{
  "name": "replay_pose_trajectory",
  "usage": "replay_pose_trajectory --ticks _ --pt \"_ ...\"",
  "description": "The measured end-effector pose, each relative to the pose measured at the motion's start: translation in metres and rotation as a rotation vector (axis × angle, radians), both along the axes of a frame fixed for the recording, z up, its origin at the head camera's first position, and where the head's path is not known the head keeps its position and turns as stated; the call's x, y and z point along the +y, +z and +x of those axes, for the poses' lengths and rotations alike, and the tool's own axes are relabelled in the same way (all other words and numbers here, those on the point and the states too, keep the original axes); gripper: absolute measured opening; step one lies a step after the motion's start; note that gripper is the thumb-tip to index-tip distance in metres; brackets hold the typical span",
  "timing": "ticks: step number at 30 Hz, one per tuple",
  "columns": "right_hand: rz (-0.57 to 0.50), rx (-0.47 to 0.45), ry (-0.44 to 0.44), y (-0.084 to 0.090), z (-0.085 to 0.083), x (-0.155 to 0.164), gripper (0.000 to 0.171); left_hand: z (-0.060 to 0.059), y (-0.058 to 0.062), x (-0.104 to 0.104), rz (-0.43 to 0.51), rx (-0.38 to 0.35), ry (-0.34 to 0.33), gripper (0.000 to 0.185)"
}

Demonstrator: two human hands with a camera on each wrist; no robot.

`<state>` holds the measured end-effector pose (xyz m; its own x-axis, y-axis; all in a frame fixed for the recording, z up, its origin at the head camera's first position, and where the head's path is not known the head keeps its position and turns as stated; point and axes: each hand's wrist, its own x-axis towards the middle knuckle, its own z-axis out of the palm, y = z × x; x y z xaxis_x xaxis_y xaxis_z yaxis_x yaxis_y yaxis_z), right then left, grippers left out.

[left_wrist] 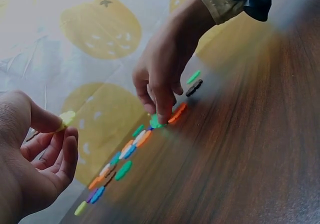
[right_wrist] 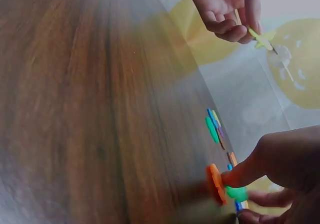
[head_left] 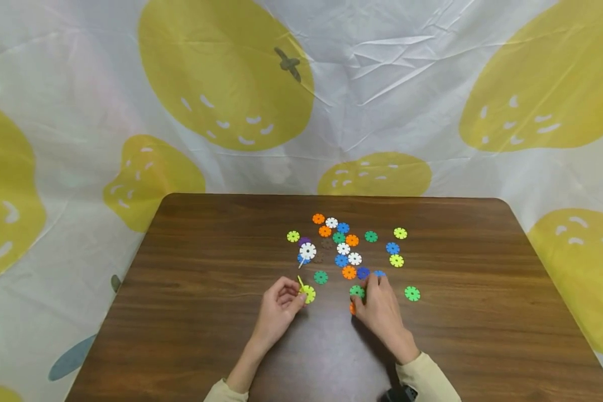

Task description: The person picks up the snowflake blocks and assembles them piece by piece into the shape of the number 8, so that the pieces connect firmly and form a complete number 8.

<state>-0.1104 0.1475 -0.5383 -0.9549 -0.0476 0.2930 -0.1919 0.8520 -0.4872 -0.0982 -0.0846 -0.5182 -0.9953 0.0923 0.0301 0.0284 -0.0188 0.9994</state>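
Left hand (head_left: 280,304) pinching a yellow-green disc assembly (head_left: 307,292) between thumb and fingertips, raised just above the wooden table (head_left: 206,290). Right hand (head_left: 379,307) resting fingertips-down on the table, pinching a green disc (head_left: 356,291), with an orange disc (head_left: 352,307) upright against the thumb. Loose discs (head_left: 344,245) scattered just beyond both hands. Lemon-print cloth (head_left: 231,84) behind.

A yellow-green notched disc (head_left: 309,293) is held raised off the wood; a green disc (head_left: 356,291) lies flat beside an orange one (head_left: 352,308).
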Motion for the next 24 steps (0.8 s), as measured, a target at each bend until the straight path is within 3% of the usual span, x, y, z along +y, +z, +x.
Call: replay_pose_trajectory --ticks 10,17,21,24 --pt "-0.216 0.016 0.022 0.007 0.001 -0.007 0.024 -0.001 0.006 -0.002 0.005 -0.015 0.015 0.014" --pt "-0.453 0.175 0.154 0.022 0.007 -0.016 0.025 -0.001 0.009 0.001 0.007 -0.004 0.021 0.014" --pt "-0.514 0.247 0.21 0.031 0.009 -0.022 0.024 -0.003 0.01 0.003 0.022 0.023 0.022 0.014" --pt "-0.53 0.249 0.243 0.036 0.01 -0.026 0.021 -0.004 0.01 0.005 0.032 0.037 0.027 0.014"
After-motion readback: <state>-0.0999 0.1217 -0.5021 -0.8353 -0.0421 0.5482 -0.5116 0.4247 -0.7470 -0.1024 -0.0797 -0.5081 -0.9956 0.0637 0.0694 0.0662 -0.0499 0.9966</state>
